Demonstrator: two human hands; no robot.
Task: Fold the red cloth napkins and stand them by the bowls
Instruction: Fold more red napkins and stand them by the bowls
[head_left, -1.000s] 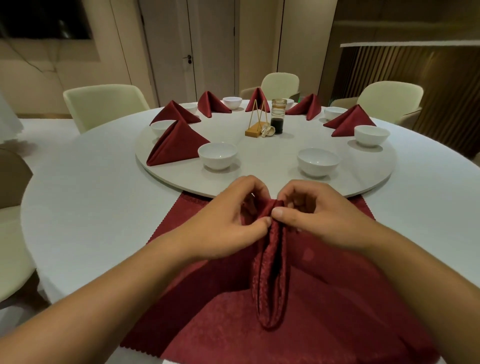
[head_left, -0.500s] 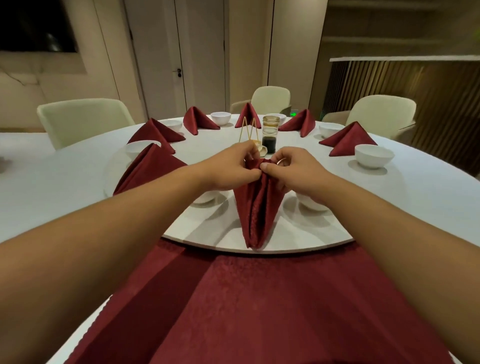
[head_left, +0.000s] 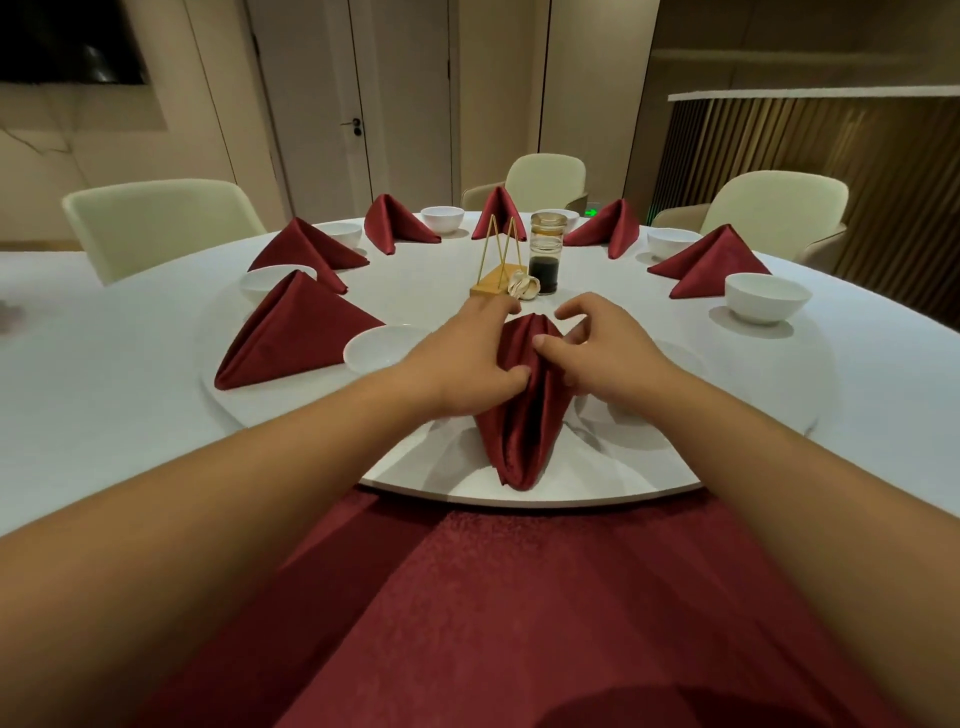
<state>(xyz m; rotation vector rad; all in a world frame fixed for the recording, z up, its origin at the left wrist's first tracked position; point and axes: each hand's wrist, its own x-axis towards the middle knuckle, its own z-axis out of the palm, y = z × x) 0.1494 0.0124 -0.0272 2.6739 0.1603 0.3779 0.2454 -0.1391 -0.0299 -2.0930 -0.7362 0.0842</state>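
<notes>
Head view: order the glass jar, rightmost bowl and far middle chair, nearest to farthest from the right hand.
1. Glass jar, just beyond the right hand.
2. Rightmost bowl, off to the right.
3. Middle chair, behind the table.

Beyond the round white-clothed table (head_left: 104, 374) I see a pale cream padded chair (head_left: 161, 223) at left, a second chair (head_left: 545, 176) opposite and a third chair (head_left: 769, 208) at right. Behind them is a beige panelled door (head_left: 405, 104); brown slatted wood panelling (head_left: 831, 156) covers the right wall. The dark rectangle (head_left: 67, 41) upper left may be a screen.
</notes>
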